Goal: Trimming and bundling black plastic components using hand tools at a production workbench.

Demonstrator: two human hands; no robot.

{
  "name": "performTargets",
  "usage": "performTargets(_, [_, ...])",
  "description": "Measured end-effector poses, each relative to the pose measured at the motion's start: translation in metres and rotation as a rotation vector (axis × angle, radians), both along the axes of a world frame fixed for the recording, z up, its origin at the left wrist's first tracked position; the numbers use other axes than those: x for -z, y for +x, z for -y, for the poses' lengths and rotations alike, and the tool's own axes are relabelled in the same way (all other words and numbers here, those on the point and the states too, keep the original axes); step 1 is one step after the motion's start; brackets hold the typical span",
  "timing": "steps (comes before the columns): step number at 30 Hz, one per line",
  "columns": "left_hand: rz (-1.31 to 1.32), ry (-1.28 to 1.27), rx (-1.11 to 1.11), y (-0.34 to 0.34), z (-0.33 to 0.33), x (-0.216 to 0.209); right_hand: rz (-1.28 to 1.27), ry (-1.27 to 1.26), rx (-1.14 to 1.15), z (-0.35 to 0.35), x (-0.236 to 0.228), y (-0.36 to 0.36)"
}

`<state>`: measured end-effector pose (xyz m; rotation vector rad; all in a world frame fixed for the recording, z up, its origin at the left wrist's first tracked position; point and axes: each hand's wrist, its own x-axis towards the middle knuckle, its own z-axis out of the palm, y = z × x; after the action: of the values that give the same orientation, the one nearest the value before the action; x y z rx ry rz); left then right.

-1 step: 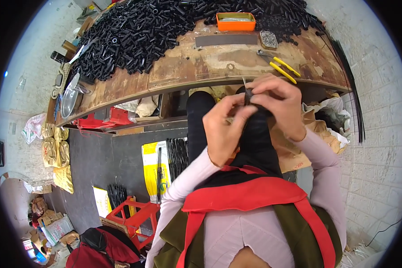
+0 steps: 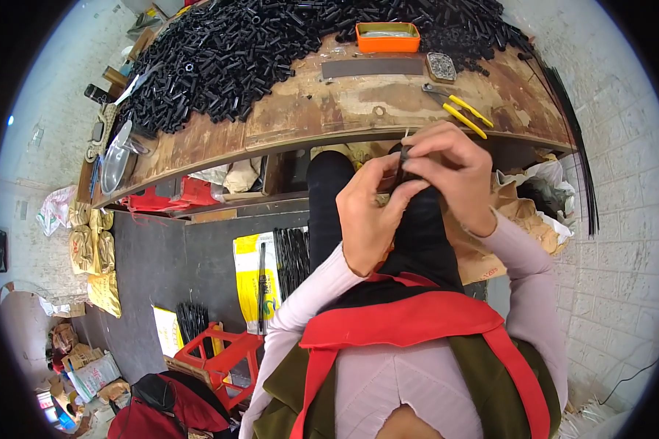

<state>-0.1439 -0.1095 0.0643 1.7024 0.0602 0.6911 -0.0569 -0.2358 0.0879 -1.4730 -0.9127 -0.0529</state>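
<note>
Over my lap, just in front of the workbench edge, my hands meet at a small dark piece. A thin, pale, needle-like tip sticks up from it. My right hand pinches the piece between thumb and fingers. Below and to the left, my left hand is closed around its lower part, the thumb pointing toward my right fingers. The fingers cover most of the piece, so its exact kind cannot be made out. Beyond my right hand, yellow-handled cutting pliers lie on the bench.
A big heap of short black tubes covers the back of the wooden bench. An orange box, a small container of metal bits and a grey strip sit nearby. A red stool stands at lower left.
Both hands have shifted very slightly to the right. My right fingers have turned a little on the dark piece, and the pale tip now leans less to the left.
</note>
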Motion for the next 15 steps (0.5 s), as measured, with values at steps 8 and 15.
performTargets(8, [-0.029, -0.315, 0.149, -0.001, -0.055, -0.032, -0.534, -0.131, -0.239, -0.017, 0.043, -0.006])
performTargets(15, [-0.039, -0.38, 0.147, -0.005, -0.067, -0.034, -0.593, -0.047, -0.266, -0.045, 0.052, -0.03])
